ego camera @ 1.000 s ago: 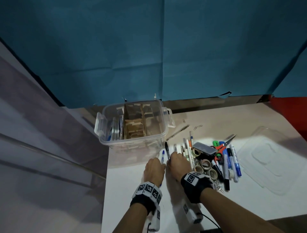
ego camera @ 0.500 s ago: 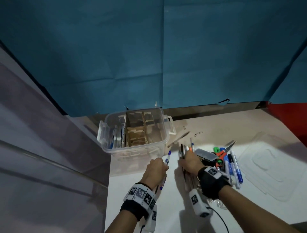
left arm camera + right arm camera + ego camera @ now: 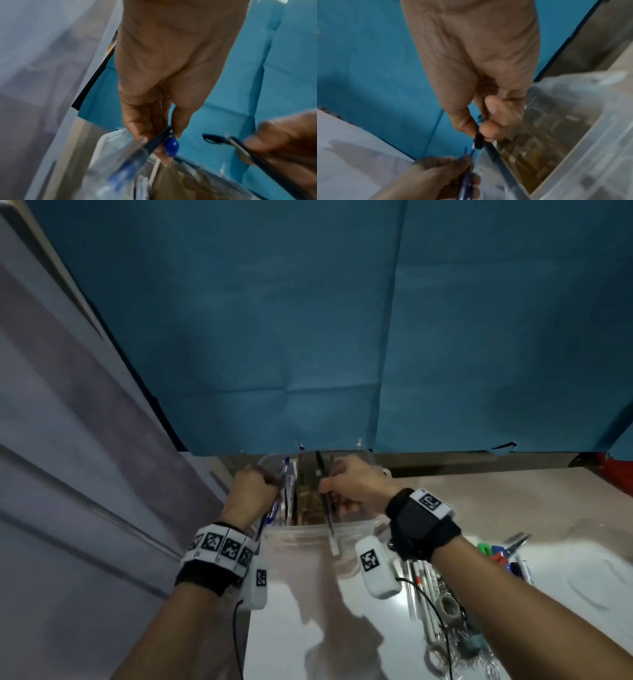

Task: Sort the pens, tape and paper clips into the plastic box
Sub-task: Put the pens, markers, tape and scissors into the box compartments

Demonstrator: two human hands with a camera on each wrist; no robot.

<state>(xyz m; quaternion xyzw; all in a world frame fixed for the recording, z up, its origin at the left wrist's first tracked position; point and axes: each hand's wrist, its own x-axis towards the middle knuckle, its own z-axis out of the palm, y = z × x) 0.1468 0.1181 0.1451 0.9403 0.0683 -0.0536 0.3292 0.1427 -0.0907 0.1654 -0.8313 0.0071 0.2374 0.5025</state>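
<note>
Nearest, loose pens and tape lie on the table (right side). Beyond, over the box, the left hand grips a blue pen; the right hand pinches a black pen.

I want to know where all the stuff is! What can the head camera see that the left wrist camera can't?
Only the head view shows the pile of pens, tape rolls and scissors waiting on the table. Only the left wrist view shows the blue pen's rounded cap up close. Both show the left hand holding a blue pen, the right hand holding a black pen, and the plastic box.
</note>
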